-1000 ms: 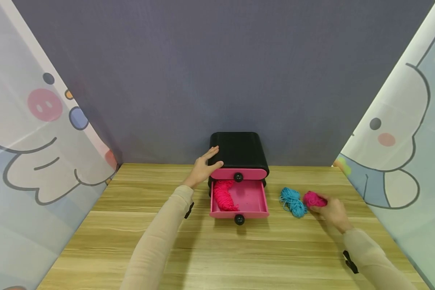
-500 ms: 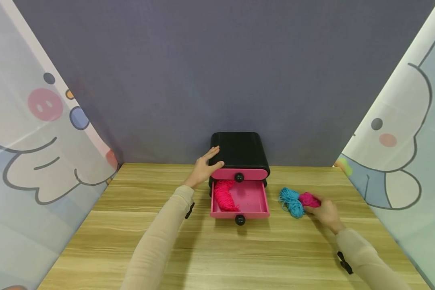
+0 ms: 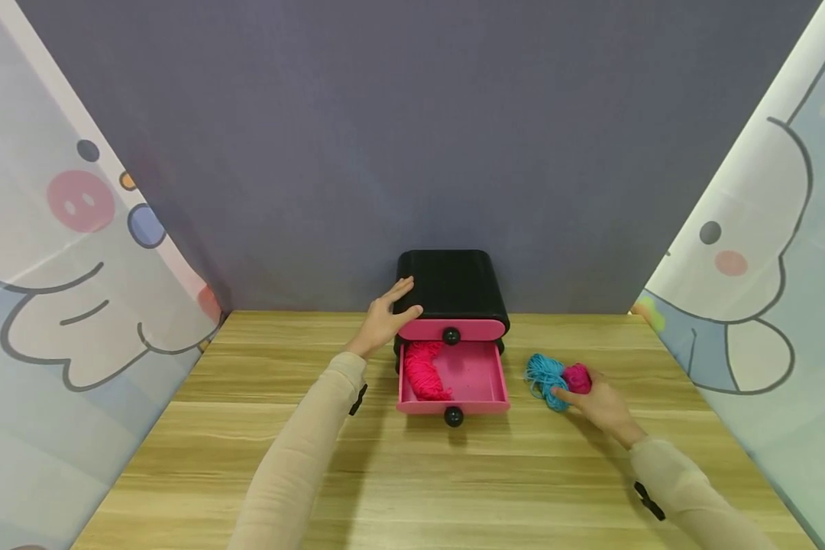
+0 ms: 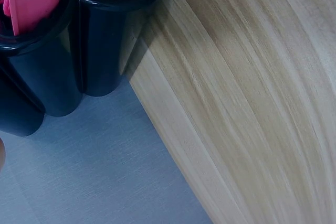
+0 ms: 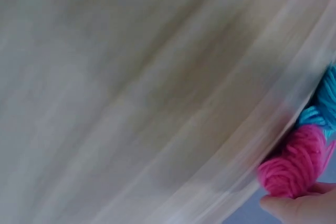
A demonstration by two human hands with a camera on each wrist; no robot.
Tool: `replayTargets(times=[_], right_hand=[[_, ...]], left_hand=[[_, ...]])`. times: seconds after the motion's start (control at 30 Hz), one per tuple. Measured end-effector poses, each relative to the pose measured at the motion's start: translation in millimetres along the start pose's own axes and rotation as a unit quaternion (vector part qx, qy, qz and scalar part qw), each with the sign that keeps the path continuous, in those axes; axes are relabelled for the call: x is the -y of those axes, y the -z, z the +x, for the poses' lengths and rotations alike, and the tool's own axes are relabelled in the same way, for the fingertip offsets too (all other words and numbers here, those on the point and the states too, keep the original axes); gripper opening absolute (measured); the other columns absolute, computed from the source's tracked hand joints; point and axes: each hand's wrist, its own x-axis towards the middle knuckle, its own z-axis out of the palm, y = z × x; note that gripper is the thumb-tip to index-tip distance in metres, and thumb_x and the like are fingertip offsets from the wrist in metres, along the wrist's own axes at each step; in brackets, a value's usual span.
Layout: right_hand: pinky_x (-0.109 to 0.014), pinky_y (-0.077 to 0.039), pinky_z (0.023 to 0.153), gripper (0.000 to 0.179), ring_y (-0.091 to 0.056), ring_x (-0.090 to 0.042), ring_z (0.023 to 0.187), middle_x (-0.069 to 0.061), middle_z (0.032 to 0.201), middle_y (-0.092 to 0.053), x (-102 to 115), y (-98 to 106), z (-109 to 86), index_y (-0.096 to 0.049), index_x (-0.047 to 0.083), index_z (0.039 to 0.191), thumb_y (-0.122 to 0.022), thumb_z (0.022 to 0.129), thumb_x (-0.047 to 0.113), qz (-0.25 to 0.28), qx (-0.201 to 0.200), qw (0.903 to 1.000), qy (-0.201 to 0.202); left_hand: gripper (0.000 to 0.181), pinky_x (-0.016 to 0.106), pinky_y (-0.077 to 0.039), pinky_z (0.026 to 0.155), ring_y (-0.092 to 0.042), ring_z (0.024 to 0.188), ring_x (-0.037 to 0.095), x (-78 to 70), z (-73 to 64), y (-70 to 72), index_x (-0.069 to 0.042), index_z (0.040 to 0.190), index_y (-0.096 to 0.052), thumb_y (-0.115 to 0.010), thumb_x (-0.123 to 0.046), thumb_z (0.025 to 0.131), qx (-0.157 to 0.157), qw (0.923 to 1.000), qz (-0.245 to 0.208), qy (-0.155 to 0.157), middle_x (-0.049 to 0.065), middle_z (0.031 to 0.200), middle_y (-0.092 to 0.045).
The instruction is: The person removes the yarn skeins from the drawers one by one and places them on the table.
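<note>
In the head view my left hand rests on the left side of a small black drawer unit, its thumb near the front edge. The pink lower drawer is pulled out, with a hot-pink yarn skein lying in its left part. To the right, my right hand grips a magenta yarn ball on the table, fingers behind it. Its thumb reaches forward onto a blue yarn skein, which touches the ball. In the right wrist view, fingertips meet the magenta yarn; the rest of the hand is cut off.
The unit's upper pink drawer is closed, with a black knob. Behind the wooden table stands a grey backdrop. Cartoon-printed sheets hang at the left and right.
My right hand has moved left with the magenta yarn ball, bringing it against the blue skein. Its thumb has come forward onto the blue yarn. The left hand stays in place.
</note>
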Motion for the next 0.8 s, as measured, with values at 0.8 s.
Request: replayTargets(times=[0.8], right_hand=[[-0.053,-0.043,0.087,0.075,-0.050,-0.046,0.106,-0.034,0.119,-0.048,7.8,-12.5,31.0,-0.035,-0.015,0.129,-0.061,0.085,0.040,-0.004,-0.056,0.9981,0.027]], left_hand=[[0.066,0.050,-0.015,0.112,-0.012,0.141,0.011,0.1,-0.6,1.0,-0.024,0.143,-0.034,-0.062,-0.040,0.085,0.007,1.0000,0.001,-0.004,-0.006,0.152,-0.023]])
